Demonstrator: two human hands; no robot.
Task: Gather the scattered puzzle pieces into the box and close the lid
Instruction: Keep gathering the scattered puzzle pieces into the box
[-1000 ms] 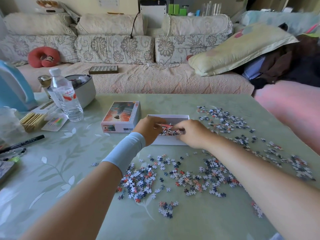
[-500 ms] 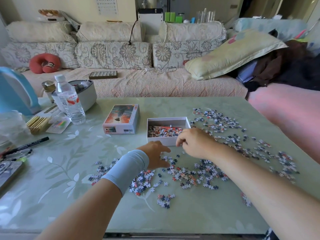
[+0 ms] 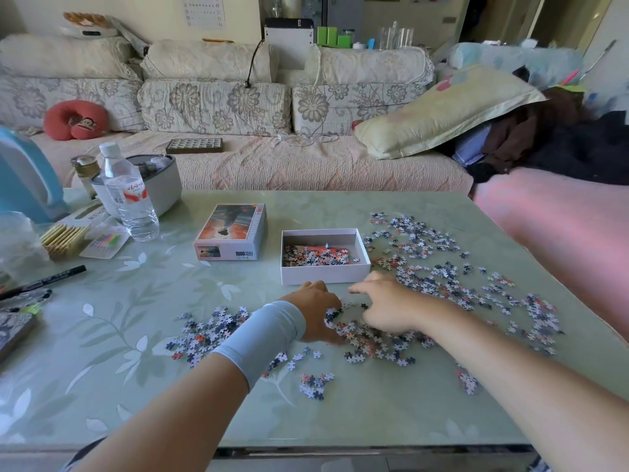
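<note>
The open white box (image 3: 324, 274) stands mid-table with a layer of puzzle pieces inside. Its printed lid (image 3: 232, 231) lies closed-side up just left of it. Loose puzzle pieces (image 3: 371, 338) are strewn in front of the box and in a wide band to the right (image 3: 439, 270). My left hand (image 3: 315, 313), with a pale wristband, rests on the pile just in front of the box, fingers curved down over pieces. My right hand (image 3: 383, 306) is beside it on the same pile, fingers bent toward the left hand; pieces lie between the two hands.
A water bottle (image 3: 127, 195), a grey pot (image 3: 160, 182), a blue appliance (image 3: 23, 178), a pack of sticks (image 3: 63, 238) and a black marker (image 3: 44, 281) crowd the table's left side. A sofa with cushions runs behind the table (image 3: 340, 413).
Both hands have left the box and come back toward me onto the pile in front of it. The box now shows its pieces uncovered.
</note>
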